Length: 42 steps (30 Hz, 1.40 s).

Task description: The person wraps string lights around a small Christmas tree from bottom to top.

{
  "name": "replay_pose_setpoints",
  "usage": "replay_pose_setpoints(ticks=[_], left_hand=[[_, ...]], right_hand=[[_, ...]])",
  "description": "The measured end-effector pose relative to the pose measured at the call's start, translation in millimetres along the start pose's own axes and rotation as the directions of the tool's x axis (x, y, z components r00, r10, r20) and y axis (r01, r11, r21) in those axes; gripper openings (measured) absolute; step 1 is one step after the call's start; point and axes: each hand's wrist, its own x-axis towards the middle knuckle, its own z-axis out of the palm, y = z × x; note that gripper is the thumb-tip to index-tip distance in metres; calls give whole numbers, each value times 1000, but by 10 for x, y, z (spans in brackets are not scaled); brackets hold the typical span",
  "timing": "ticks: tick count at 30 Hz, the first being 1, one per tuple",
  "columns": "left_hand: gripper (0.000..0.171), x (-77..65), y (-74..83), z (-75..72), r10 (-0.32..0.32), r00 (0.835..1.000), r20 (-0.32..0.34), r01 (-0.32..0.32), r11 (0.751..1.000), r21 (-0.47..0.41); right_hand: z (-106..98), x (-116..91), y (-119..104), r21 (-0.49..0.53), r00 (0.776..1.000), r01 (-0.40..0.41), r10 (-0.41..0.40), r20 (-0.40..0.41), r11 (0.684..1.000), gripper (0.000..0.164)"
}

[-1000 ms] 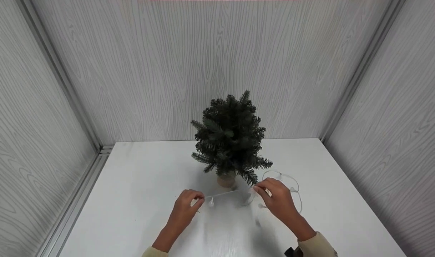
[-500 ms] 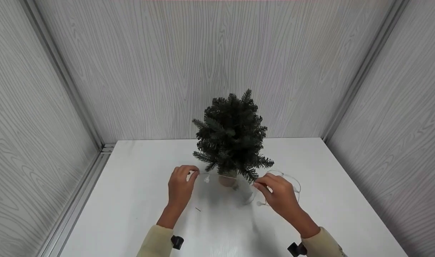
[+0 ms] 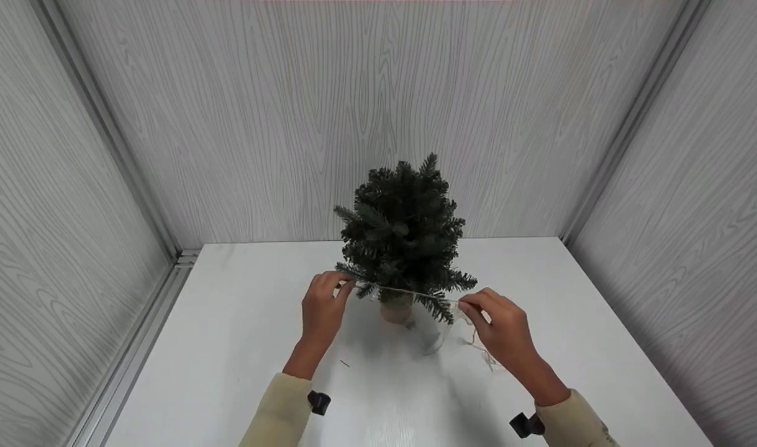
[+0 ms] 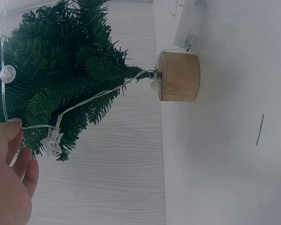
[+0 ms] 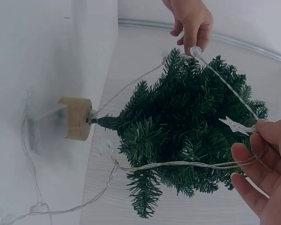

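Note:
A small artificial Christmas tree (image 3: 403,230) stands upright on a round wooden base (image 4: 180,76). A clear string of lights (image 5: 225,84) stretches between both hands across the front of the lower branches. My left hand (image 3: 322,307) pinches it at the tree's lower left, close to a clear star (image 4: 52,142) hanging on the wire. At the lower right my right hand (image 3: 496,320) pinches another stretch, beside a second star (image 5: 235,125). One strand runs from the left hand down to the trunk at the base. A clear battery box (image 4: 189,26) lies beside the base.
The white table (image 3: 260,347) carries the loose rest of the lights (image 3: 487,354) to the right of the tree. A thin dark sprig (image 3: 344,363) lies at the front. Grey wood-grain panels (image 3: 279,124) enclose the back and sides.
My left hand has risen and moved forward to the lower branches, lifting the wire off the table level. The right hand has risen slightly and shifted right, drawing the loose lights with it.

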Motion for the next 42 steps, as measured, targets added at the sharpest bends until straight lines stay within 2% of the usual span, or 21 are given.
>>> replay_pose_setpoints(ticks=[6, 12, 20, 27, 32, 36, 42], left_hand=[[5, 17, 47, 10, 54, 998, 22, -54, 999, 0], [7, 25, 101, 16, 135, 990, 41, -136, 990, 45], [4, 26, 113, 63, 211, 974, 82, -216, 975, 59], [5, 39, 145, 96, 265, 962, 70, -270, 958, 96], [7, 31, 148, 121, 308, 950, 54, -313, 943, 116], [6, 21, 142, 127, 314, 947, 69, -321, 939, 121], [5, 31, 156, 129, 295, 951, 90, -305, 942, 141]], right_hand=[[-48, -21, 131, -56, 999, -41, 41, -2, 998, 13], [-85, -67, 243, -87, 997, -82, 82, 5, 993, 12], [-126, -189, 325, -73, 997, -82, 82, 4, 994, 16], [-146, -175, 438, -28, 989, -142, 144, 40, 989, 13], [-176, -186, 536, -38, 974, -192, 195, 114, 981, 12], [-179, -248, 605, -65, 957, -225, 233, 173, 972, 13], [-182, -300, 674, -100, 914, -285, 301, 271, 953, 9]])
